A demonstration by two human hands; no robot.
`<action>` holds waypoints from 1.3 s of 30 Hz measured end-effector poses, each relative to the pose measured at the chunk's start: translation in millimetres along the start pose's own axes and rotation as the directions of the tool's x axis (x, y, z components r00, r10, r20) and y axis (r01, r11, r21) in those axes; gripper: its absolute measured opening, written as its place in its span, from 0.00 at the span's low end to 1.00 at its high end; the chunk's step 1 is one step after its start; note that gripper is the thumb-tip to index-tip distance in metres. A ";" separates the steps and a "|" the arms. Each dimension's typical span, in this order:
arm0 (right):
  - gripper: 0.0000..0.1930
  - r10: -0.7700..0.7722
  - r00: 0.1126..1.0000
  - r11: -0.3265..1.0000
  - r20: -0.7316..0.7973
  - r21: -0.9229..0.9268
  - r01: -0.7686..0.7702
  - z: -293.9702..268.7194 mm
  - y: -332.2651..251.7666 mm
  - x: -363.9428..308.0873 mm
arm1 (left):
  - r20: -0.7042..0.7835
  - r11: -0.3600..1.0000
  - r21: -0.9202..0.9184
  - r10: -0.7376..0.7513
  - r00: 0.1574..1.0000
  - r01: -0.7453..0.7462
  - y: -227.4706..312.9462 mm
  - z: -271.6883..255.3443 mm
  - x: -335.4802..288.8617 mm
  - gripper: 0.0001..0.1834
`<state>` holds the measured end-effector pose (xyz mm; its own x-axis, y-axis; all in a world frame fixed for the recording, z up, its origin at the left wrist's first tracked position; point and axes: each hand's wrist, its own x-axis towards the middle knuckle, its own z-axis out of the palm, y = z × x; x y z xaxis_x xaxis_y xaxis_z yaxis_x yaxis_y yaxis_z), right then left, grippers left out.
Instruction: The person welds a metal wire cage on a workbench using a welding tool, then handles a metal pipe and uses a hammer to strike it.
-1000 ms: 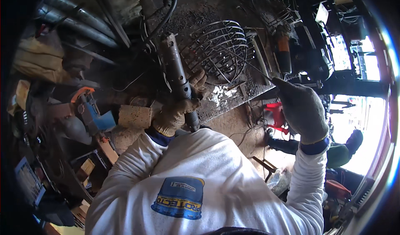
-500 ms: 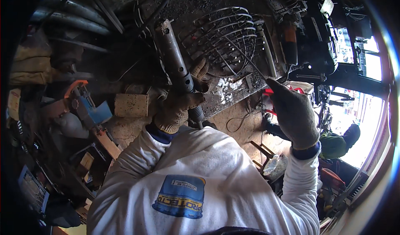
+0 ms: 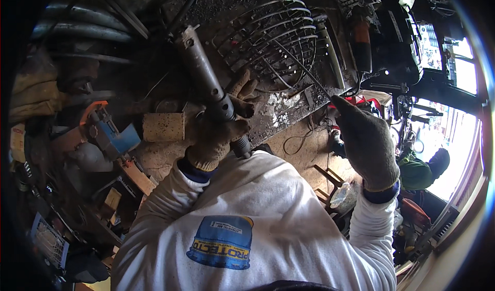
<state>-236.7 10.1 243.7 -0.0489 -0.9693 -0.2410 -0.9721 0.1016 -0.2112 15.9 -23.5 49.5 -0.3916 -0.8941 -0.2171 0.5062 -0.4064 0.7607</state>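
My left hand (image 3: 211, 139), in a worn work glove, is wrapped round the lower part of a grey metal tube (image 3: 202, 69). The tube has round holes along its side and a ribbed, threaded-looking end (image 3: 241, 145) close to my shirt. It tilts up and to the left; part of it is hidden behind my fingers. On the right, my gloved right hand (image 3: 365, 141) is closed on the near end of a thin metal rod (image 3: 308, 73). The rod points away to the upper left, across a curved wire grille (image 3: 283, 38) lying on the dark workbench (image 3: 273, 118).
An orange and black power tool (image 3: 362, 46) lies on the bench beyond my right hand. A blue and orange machine (image 3: 116, 136) and a tan block (image 3: 163, 127) are at the left. A person in green (image 3: 420, 172) is at the far right, near a bright opening.
The tube's far end has swung to the left, so it leans more. My right hand keeps its grip on the rod, with little movement. The view has shifted slightly.
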 end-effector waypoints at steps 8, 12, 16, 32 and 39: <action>0.18 -0.036 0.997 0.992 0.070 -0.119 0.044 -26.1 -2.3 8.7 | 0.085 0.942 0.316 0.086 0.993 -0.109 0.9 -5.9 -6.9 0.22; 0.18 -0.167 0.982 0.969 0.093 -0.169 0.181 -41.8 12.4 12.9 | 0.057 0.953 0.280 0.100 0.993 -0.112 1.4 -2.1 -10.0 0.21; 0.18 -0.153 0.982 0.988 0.111 -0.011 0.156 -61.0 36.0 5.3 | -0.018 0.954 -0.259 -0.160 0.987 0.150 4.2 3.0 -10.0 0.19; 0.17 0.163 0.980 0.801 -0.110 0.595 -0.067 59.4 102.2 -7.5 | -0.103 0.857 0.500 -0.086 0.991 0.126 16.4 13.4 11.3 0.22; 0.16 0.366 0.902 0.595 -0.230 0.803 -0.037 133.8 86.3 -18.4 | -0.217 0.865 0.499 0.063 0.974 0.055 1.2 10.9 8.1 0.22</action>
<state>-289.0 66.7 103.2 -0.4525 -0.8885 -0.0766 -0.3930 0.2758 -0.8772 5.0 -29.1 55.3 -0.1823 -0.9376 -0.2961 0.0333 -0.3069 0.9512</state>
